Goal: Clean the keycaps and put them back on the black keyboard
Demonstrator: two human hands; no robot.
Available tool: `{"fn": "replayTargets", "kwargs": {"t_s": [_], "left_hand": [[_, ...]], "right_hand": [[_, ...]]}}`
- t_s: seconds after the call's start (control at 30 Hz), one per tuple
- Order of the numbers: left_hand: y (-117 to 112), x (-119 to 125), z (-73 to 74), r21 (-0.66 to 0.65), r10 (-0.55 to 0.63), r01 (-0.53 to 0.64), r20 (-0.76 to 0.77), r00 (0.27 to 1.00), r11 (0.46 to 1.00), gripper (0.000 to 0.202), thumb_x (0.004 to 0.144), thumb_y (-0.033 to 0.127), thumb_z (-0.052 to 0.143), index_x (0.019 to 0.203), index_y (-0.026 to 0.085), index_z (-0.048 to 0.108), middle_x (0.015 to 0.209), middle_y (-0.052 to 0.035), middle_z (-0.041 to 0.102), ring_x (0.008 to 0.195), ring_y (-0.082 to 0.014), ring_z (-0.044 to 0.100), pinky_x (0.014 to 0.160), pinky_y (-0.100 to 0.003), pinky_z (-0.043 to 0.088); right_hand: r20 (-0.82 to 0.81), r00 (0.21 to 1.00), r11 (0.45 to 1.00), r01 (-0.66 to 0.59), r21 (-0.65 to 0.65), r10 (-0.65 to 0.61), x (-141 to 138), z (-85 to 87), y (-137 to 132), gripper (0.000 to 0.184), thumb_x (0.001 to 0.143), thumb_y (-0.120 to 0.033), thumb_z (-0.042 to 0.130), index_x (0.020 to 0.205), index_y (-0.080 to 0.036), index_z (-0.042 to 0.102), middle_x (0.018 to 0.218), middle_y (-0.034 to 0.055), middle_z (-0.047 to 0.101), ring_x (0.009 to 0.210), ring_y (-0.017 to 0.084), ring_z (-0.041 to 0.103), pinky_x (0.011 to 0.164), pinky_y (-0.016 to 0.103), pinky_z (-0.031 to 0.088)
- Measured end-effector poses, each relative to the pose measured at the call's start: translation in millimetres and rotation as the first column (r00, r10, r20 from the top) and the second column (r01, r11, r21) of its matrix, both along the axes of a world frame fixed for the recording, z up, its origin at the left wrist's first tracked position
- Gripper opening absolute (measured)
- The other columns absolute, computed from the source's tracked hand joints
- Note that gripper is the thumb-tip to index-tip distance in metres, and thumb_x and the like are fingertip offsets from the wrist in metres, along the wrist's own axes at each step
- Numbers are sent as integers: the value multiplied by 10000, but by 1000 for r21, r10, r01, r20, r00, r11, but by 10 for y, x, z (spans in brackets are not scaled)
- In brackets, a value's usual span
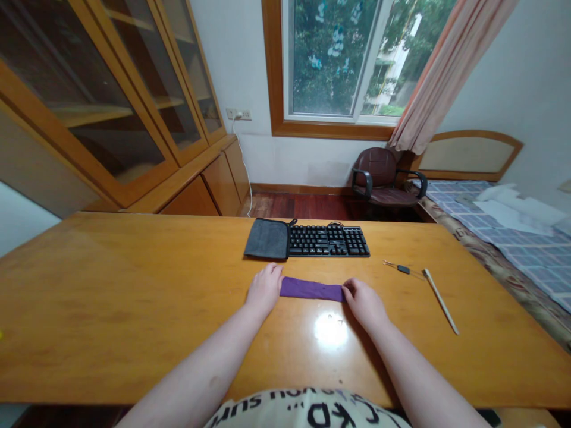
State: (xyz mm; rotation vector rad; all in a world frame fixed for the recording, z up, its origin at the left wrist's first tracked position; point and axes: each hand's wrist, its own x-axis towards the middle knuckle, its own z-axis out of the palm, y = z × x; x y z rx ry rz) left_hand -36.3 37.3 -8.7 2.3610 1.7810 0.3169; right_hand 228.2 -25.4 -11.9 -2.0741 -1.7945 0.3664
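A narrow folded purple cloth (pixel 311 289) lies flat on the wooden table (pixel 111 297) in front of me. My left hand (pixel 264 290) rests on its left end with the fingers curled down over the edge. My right hand (pixel 363 300) grips the cloth's right end, fingers closed on it. Just beyond the cloth sits a black keyboard (pixel 329 240), with a dark grey cover (pixel 267 238) partly over its left end.
A thin wooden stick (pixel 440 300) and a small black-tipped tool (pixel 402 268) lie on the table to the right. Past the table stand a brown office chair (pixel 386 178), a glass-doored cabinet (pixel 111 107) at left and a bed (pixel 513 232) at right.
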Motion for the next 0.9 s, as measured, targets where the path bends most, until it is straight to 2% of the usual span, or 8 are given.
{"fn": "replayTargets", "kwargs": {"t_s": [0.1,0.27,0.37,0.47,0.53,0.63,0.73,0.9], "left_hand": [[-171,57,60,61,-100,100,-6,995,993,348,898,269,374,1201,215,536,1295,-92,506,1156,-239,478,980,-377,364],[-485,169,-56,-121,-381,381,17,924,917,625,823,439,509,1390,257,321,1477,-82,298,1353,-284,242,1091,-475,212],[-517,148,-115,-198,-396,385,-16,918,901,705,785,496,538,1407,294,277,1503,-78,231,1384,-313,135,1093,-538,137],[-446,89,-57,-234,-426,419,24,905,877,653,819,483,488,1408,308,267,1504,-64,232,1382,-285,165,1095,-505,163],[-383,60,11,-209,-364,366,49,930,907,569,866,431,419,1398,263,304,1481,-83,289,1345,-258,277,1076,-442,243],[-295,41,73,-96,-111,110,-4,994,989,452,907,324,329,1322,170,424,1353,-132,465,1206,-252,450,984,-394,356],[-221,27,56,-26,88,-91,-110,990,995,406,892,296,367,1242,131,488,1196,-160,566,1075,-275,513,896,-403,399],[-142,-9,-15,-36,88,-91,-90,992,995,273,821,271,513,1054,139,572,1108,-135,592,1077,-269,498,909,-382,391]], "right_hand": [[76,996,995,-41,85,35,-45,56,-49,251,885,-302,419,957,-187,631,952,98,665,882,216,611,787,325,457],[63,891,892,-452,17,450,-233,42,-235,498,858,-412,494,1310,-205,467,1371,100,456,1232,258,434,1023,420,333],[51,891,892,-448,-59,451,-244,-26,-298,680,808,-497,540,1382,-175,369,1443,122,341,1320,283,316,1065,452,273],[55,940,941,-335,-55,338,-140,-25,-266,481,882,-417,444,1286,-162,502,1330,122,500,1228,265,447,1031,422,324],[70,963,965,-258,-37,260,-60,10,-205,373,913,-330,383,1172,-165,595,1197,116,606,1097,250,549,965,388,383],[115,973,980,-196,-34,199,-4,51,-97,306,902,-257,396,1062,-178,645,1044,112,668,962,243,597,875,353,421],[135,970,979,-201,-39,204,-34,52,-7,249,870,-264,467,1009,-185,658,959,111,672,919,241,595,837,336,423],[31,986,984,-162,-72,165,-136,57,53,109,767,-213,568,816,-183,662,853,90,648,852,219,590,789,307,430]]}}
